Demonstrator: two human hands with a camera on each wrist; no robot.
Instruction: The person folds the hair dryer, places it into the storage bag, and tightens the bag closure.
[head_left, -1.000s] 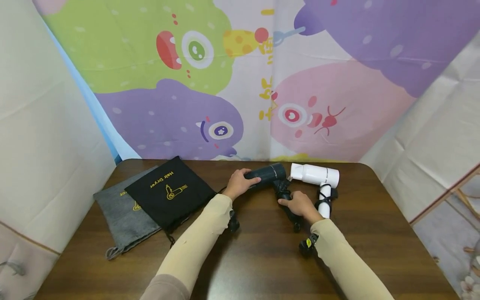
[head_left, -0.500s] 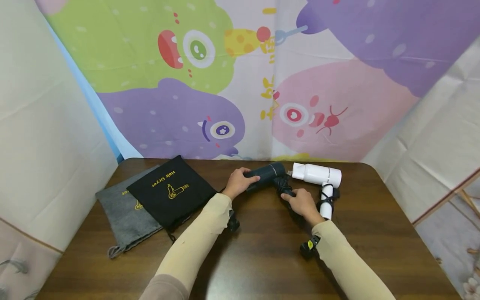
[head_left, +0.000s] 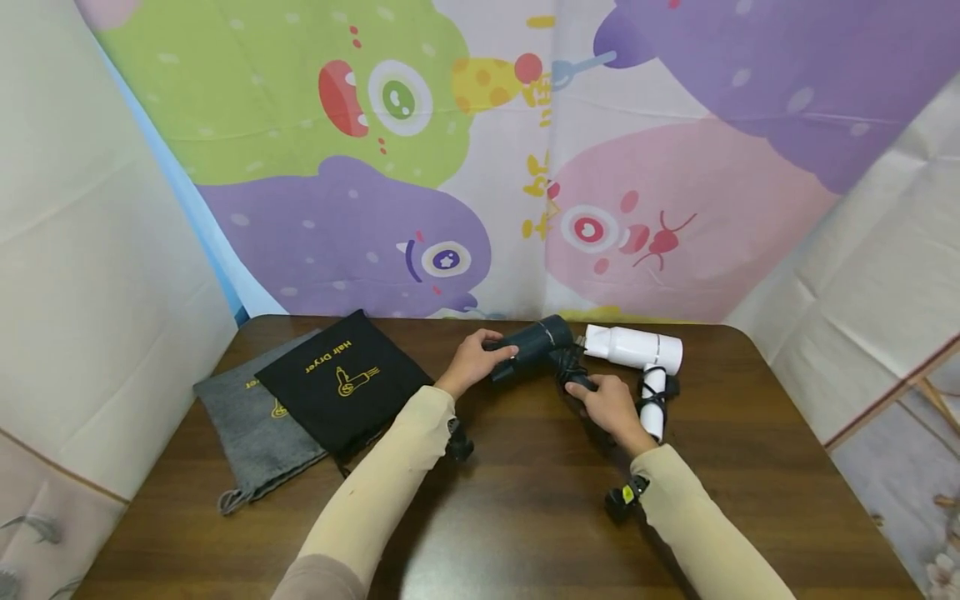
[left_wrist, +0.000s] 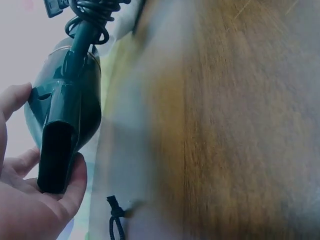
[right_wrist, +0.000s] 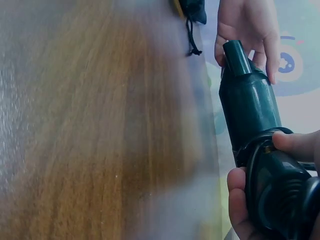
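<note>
A dark green hair dryer (head_left: 536, 340) lies between both hands near the back of the table, its cord wound round the handle. My left hand (head_left: 474, 363) grips the nozzle end, thumb on one side and fingers on the other, as the left wrist view shows with the flat nozzle (left_wrist: 57, 155). My right hand (head_left: 611, 406) holds the handle, fingers and thumb curled round it over the coiled black cord (right_wrist: 260, 150). Just right of the dark dryer lies a white hair dryer (head_left: 633, 350), a black cord wrapped round its handle.
A black drawstring bag (head_left: 341, 383) printed "Hair Dryer" overlaps a grey bag (head_left: 258, 433) at the left of the wooden table (head_left: 517, 517). A cartoon-printed cloth (head_left: 360, 233) hangs behind the table's back edge.
My right hand has shifted up the dark dryer's handle and now grips it more closely. The dark dryer's barrel has tilted up slightly at its right end.
</note>
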